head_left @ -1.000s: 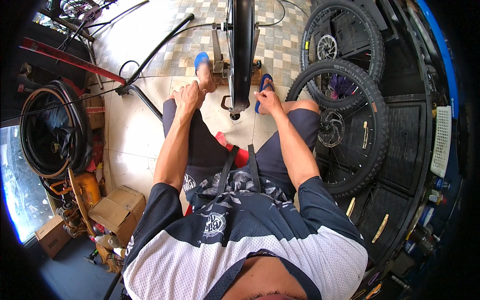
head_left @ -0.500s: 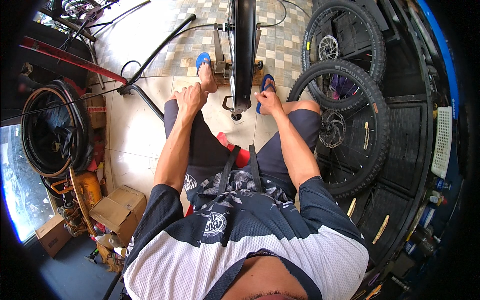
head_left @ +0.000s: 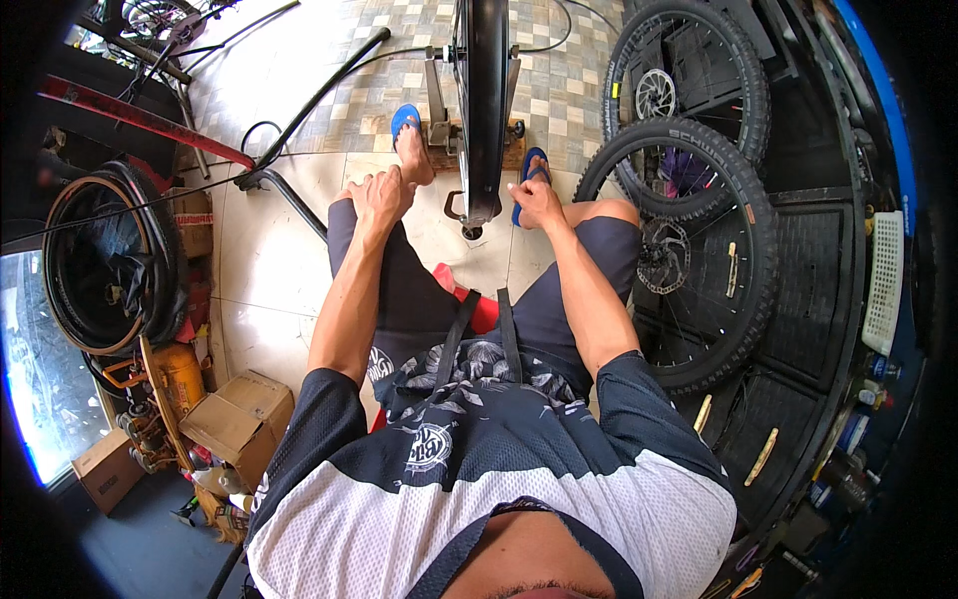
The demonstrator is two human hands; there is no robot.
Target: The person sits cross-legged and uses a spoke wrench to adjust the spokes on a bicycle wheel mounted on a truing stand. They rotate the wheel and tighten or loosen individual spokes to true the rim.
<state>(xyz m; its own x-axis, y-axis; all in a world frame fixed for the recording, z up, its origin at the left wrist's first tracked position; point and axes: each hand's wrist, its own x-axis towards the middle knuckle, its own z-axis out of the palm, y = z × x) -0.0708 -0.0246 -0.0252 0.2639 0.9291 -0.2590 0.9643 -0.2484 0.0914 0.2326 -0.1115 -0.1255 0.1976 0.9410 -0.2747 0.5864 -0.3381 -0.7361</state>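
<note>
A bicycle wheel (head_left: 487, 110) stands upright between my legs, seen edge-on, held in a metal truing stand (head_left: 436, 92) on a wooden base (head_left: 513, 154). On the left, my left hand (head_left: 379, 203) rests over my bent left knee, its fingers curled down around it. My right hand (head_left: 540, 206) is closed beside the lower right of the wheel, near my right foot, with a small gap to the wheel. Its thumb and forefinger are close together; whether anything small sits between them I cannot make out.
Two knobbly-tyred wheels (head_left: 755, 290) with disc rotors lean on the right over black panels (head_left: 808, 262). At left hang several tyres (head_left: 62, 262) above a cardboard box (head_left: 232, 424). A dark tubular stand (head_left: 299, 205) with a red bar (head_left: 150, 122) crosses the upper left.
</note>
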